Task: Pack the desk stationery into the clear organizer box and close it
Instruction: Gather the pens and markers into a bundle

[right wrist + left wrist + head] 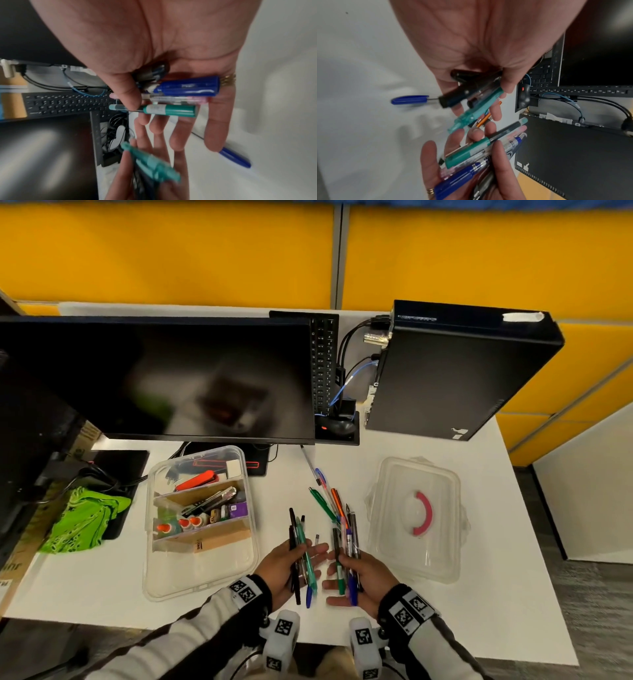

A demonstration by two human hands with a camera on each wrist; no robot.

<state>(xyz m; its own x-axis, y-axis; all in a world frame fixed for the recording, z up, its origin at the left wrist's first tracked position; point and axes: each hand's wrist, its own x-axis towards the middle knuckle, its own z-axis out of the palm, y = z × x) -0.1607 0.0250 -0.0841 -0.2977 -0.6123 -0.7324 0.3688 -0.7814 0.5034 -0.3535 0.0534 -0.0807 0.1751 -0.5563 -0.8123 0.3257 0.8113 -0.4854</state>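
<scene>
The clear organizer box (171, 583) stands open at the left of the white desk, with glue bottles, a red stapler and small items in its compartments. Its clear lid (416, 563) with a pink handle lies apart at the right. Between them several loose pens (322, 503) lie on the desk. My left hand (310, 559) grips a bundle of black, teal and blue pens (477, 102). Close beside it, my right hand (339, 577) holds a second bundle with a green marker (169, 109) and a blue marker (188, 86) under the thumb. The two hands' fingertips nearly touch.
A dark monitor (154, 378) stands behind the box, with an upright keyboard (323, 361), a mouse (337, 428) and a black PC tower (455, 371) at the back right. A green cloth (85, 518) lies at the far left. The desk's front edge is just under my wrists.
</scene>
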